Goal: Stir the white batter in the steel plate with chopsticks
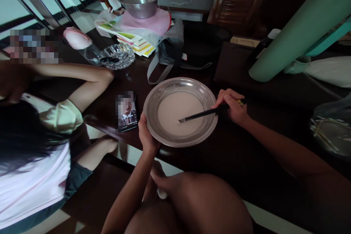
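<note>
A wide stainless steel bowl (151, 114) of milky white liquid (174, 108) is at the table's near edge. My left hand (147, 135) grips its left rim, with the thumb on top and the other fingers hidden beneath. Black chopsticks with gold bands (200, 113) are held in my right hand (233, 106) at the bowl's right side. Their tips dip into the liquid near the middle of the bowl. The two sticks lie close together. Whether my right fingertips touch the rim I cannot tell.
Left of the bowl lies a phone (127, 111) with a lit screen. A seated person (35, 168) rests an arm on the table. Beyond are a glass ashtray (119, 56), a black bag (203, 44) and another metal bowl (139, 5). A green cylinder (290, 36) leans at the right.
</note>
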### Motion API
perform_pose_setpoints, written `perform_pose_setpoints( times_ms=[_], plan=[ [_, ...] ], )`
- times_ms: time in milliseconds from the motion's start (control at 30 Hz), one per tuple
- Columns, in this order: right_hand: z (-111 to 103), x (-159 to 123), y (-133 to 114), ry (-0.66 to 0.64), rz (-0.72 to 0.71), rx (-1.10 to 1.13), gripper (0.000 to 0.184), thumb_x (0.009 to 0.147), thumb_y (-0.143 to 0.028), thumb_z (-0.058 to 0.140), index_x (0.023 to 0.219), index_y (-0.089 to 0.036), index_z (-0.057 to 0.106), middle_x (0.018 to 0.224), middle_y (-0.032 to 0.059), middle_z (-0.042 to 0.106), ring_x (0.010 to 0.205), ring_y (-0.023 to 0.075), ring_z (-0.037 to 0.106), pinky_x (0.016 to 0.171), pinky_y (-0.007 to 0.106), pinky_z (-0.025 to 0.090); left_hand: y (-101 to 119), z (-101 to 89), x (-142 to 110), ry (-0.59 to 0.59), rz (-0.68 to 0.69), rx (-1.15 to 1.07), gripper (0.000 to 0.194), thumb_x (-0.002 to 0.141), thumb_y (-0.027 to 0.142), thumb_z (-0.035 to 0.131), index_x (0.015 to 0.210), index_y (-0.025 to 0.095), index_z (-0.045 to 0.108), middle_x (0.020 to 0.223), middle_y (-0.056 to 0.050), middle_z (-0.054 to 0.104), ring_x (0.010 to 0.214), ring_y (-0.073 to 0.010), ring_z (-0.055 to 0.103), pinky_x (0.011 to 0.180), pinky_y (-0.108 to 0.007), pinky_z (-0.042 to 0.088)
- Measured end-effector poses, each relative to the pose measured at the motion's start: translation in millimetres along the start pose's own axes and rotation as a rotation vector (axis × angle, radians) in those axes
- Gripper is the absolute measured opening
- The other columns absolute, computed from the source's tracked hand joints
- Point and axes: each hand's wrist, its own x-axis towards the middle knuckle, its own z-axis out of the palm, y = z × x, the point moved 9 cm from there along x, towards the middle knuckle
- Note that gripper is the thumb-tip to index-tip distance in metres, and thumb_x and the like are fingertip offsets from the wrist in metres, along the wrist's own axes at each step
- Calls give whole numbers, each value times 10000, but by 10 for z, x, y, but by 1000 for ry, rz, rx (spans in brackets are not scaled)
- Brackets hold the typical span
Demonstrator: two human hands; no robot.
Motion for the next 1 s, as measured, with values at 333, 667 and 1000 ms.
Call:
perform_pose_setpoints(
  times_ms=[333,667,1000],
  plan=[
    [-14,5,-30,4,-47,18,338,986,-398,534,728,-273,713,655,-3,699,631,170,579,613,341,442,35,88,-42,-54,21,-47,303,755,499,658,821,204,679,773,14,667,849,-174,626,804,-270,493],
    [7,14,-15,-15,-16,9,351,989,-405,526,728,-259,711,653,2,688,632,165,577,614,336,439,52,39,-8,-28,64,-29,289,747,490,676,790,204,681,754,18,657,861,-176,626,806,-269,500],
    [-25,33,-16,3,-21,-3,344,980,-429,537,724,-264,698,620,-2,669,626,174,578,616,346,454,120,8,-42,22,85,12,280,731,473,701,774,197,675,748,21,639,860,-172,619,798,-265,510]
  ],
)
